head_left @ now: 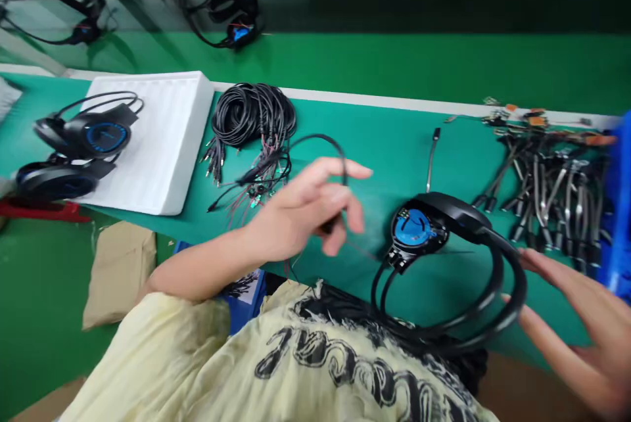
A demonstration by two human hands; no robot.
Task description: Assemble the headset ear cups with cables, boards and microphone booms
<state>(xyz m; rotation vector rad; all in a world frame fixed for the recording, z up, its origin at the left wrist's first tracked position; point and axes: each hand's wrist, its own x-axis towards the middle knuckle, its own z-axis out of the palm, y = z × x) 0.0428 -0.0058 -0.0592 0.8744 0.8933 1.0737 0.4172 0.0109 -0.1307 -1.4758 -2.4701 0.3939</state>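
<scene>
A headset (507, 277) with a black double-band frame stands at the bench's front edge, close to my body. Its near earcup is uncovered and shows a blue disc (413, 228) with small boards. The band runs between the thumb and fingers of my right hand (576, 317), which grips it at the right. My left hand (305, 211), somewhat blurred, is closed on a black cable (320, 138) that arches back toward the bundle; its index finger points out. A thin wire runs between this hand and the earcup. The cable's end in my fingers is partly hidden.
Coiled black cables (251, 113) lie behind my left hand. Two headsets (93, 136) rest on a white foam tray (162, 172) at left. Many short grey leads (557, 192) are piled at right beside a blue bin (618, 211). One loose lead (432, 156) lies behind the earcup.
</scene>
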